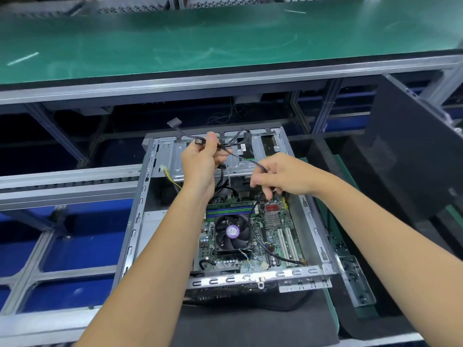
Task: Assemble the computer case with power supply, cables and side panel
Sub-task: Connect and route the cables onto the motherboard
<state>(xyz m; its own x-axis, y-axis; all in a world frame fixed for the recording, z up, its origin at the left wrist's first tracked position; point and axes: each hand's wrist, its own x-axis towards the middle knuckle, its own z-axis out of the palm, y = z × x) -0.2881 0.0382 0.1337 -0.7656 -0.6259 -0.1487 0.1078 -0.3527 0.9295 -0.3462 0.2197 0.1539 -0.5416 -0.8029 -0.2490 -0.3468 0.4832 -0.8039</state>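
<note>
Over the open computer case (314, 246), the left hand (200, 161) is pinching a black cable bundle (233, 150) aloft, apparently clearing the motherboard (273, 236), while the right hand (283, 176) is gripping one strand, seemingly routing it.

The open computer case (310, 211) lies on a mat (250, 321), with the motherboard (275, 236) inside it and the fan (233, 232) on that board. A side panel (413, 151) stands to its right; the conveyor belt (200, 38) runs behind
</note>
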